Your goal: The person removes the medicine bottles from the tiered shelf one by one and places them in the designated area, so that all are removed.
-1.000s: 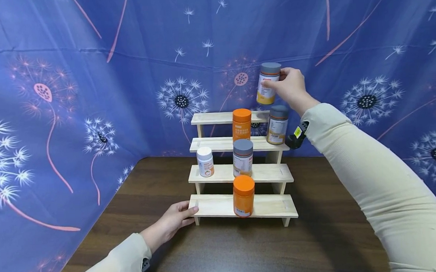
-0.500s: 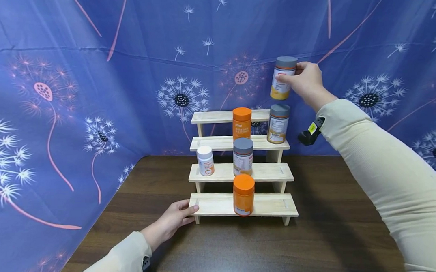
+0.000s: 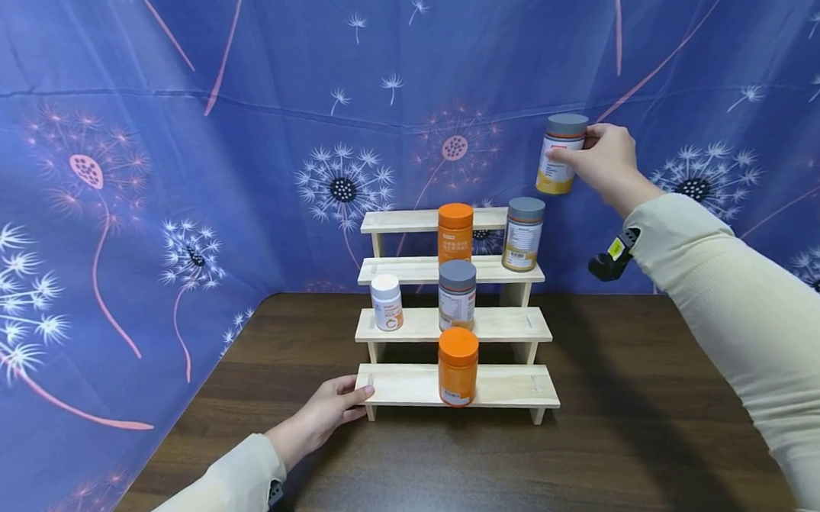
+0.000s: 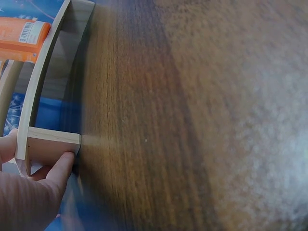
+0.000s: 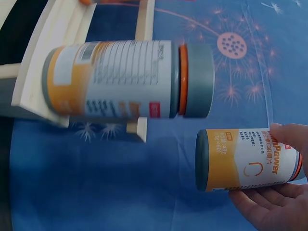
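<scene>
1. High on the right, the held jar is kept in the air, its grey lid uppermost; the long axis is near vertical, tipped slightly so the lid leans right.
2. By the right hand it is gripped from its right side, thumb across the front, fingers behind.
3. Below and leftward sits the rack, and nothing on it is touched by the jar, which is held above and to the right of the third tier.
4. Well apart from that jar, the rack's lowest tier is pinched at its left end by the left hand, thumb on top, a finger against the leg.
5. Now the count: three grey-lidded jars, the held one plus two on the rack; two orange jars; one white bottle.
6. Four tiers are counted, all stood on one bench.
</scene>
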Available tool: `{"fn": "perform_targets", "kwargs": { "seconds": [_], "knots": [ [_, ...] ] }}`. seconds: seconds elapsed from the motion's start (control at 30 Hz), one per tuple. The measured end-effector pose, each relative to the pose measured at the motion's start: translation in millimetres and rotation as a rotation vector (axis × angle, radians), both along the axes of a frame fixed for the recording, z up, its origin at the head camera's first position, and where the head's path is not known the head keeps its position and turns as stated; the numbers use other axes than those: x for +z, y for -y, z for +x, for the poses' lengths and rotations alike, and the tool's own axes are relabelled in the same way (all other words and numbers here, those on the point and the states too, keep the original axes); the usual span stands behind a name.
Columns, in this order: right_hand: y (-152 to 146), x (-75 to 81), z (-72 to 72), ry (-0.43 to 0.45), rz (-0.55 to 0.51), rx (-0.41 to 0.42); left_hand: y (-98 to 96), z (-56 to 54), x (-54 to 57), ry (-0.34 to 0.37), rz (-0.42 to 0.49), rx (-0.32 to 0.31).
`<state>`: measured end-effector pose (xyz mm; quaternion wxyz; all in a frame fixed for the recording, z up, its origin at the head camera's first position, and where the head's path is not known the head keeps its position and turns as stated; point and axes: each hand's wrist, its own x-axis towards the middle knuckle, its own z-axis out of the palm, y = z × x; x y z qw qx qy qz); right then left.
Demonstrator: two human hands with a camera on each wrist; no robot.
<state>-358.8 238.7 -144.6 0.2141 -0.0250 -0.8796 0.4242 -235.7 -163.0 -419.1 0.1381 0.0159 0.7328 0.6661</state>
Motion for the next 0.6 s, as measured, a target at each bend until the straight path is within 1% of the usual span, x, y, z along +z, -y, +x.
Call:
{"fn": "perform_targets", "kwargs": {
  "seconds": [0.27, 0.47, 0.6],
  "knots": [
    [-15.3, -6.4, 2.7, 0.014, 0.040, -0.026, -0.1, -1.3, -1.7, -0.006, 0.014, -0.006],
    [-28.9, -15.3, 6.2, 0.040, 0.040, -0.005, -0.5, -0.8, -1.9, -0.006, 0.008, -0.013],
    [-36.5, -21.4, 9.1, 0.054, 0.060, 0.009, -0.3, -0.8, -2.1, -0.010, 0.006, -0.011]
  ]
}}
